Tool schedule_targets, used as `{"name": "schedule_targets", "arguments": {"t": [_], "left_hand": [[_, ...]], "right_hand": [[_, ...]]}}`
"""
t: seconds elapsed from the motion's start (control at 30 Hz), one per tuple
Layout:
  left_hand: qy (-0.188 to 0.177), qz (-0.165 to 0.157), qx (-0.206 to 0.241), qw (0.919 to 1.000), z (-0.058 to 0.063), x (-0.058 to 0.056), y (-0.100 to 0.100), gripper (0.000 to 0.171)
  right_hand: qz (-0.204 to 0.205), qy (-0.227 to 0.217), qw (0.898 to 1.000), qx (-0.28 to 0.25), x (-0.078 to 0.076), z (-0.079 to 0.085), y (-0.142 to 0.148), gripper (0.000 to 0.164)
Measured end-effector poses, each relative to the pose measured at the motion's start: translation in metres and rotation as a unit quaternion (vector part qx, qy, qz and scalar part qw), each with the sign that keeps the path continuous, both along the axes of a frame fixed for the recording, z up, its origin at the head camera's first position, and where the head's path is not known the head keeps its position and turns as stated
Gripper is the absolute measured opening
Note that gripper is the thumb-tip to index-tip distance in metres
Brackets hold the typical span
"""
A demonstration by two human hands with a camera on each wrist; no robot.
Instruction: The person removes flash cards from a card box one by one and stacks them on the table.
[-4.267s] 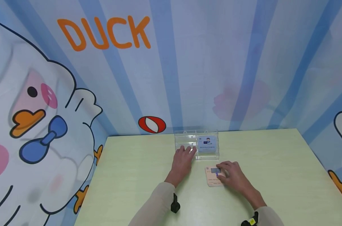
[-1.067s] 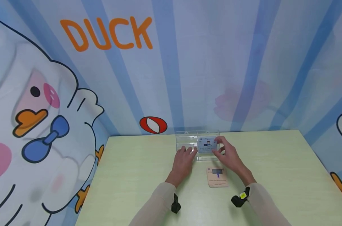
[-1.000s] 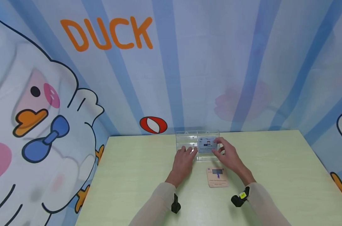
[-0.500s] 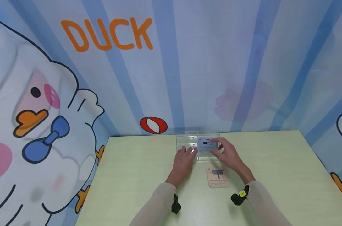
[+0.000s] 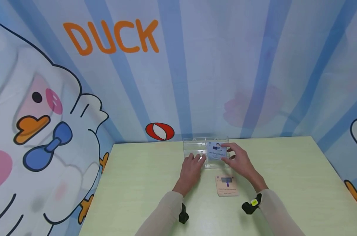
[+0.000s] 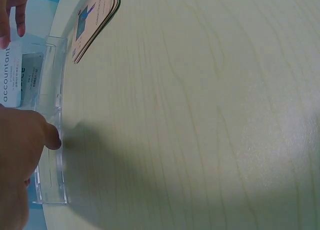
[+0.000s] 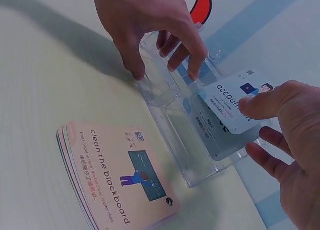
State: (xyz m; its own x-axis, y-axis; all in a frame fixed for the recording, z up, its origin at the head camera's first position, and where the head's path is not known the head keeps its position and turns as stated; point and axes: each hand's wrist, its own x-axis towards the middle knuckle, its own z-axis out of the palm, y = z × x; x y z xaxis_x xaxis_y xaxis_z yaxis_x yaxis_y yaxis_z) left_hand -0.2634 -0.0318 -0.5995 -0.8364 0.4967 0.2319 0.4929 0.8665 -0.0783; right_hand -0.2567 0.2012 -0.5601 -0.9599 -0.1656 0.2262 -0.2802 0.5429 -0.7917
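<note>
A clear plastic card holder (image 5: 217, 166) with two compartments stands near the table's back edge. My left hand (image 5: 190, 170) grips its left compartment, thumb at the front edge and fingers reaching inside. My right hand (image 5: 240, 160) pinches a pale blue "accountant" card (image 7: 232, 102) by its right side. This card sits tilted in the right compartment, raised off another bluish card (image 7: 215, 145) behind it, whose print is partly covered. In front of the holder lies a stack of peach cards (image 5: 227, 186), the top one reading "clean the blackboard".
The pale green table (image 5: 146, 183) extends to both sides of the holder. Directly behind stands a blue striped backdrop (image 5: 202, 82) with duck drawings and a red oval (image 5: 169, 131). Both wrists wear black camera mounts (image 5: 183, 214).
My right hand has moved from the peach stack up to the holder and taken the accountant card, which shifts and tilts between its fingers. The left hand has stayed on the holder.
</note>
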Motion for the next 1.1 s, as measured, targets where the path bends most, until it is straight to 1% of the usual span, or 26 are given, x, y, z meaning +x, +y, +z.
{"name": "schedule_targets", "arguments": {"t": [0.27,0.53,0.63,0.83,1.1], "left_hand": [[-0.005,0.002,-0.003,1.0000,0.001,0.000,0.000,0.052],[-0.021,0.006,-0.004,0.9997,0.002,0.000,0.000,0.053],[-0.019,0.005,-0.002,0.9998,0.002,0.001,0.000,0.053],[-0.010,0.002,-0.002,0.9999,0.002,0.001,0.000,0.054],[-0.008,0.005,-0.013,0.9999,0.002,0.000,0.001,0.053]], "right_hand": [[-0.009,0.006,1.000,-0.016,0.003,0.005,0.004,0.056],[-0.005,-0.026,0.999,-0.038,0.008,0.011,0.008,0.058],[-0.004,-0.034,0.999,-0.037,0.009,0.012,0.010,0.061],[0.001,-0.037,0.999,-0.037,0.013,0.015,0.015,0.066],[0.013,-0.053,0.998,-0.026,0.022,0.015,0.019,0.065]]}}
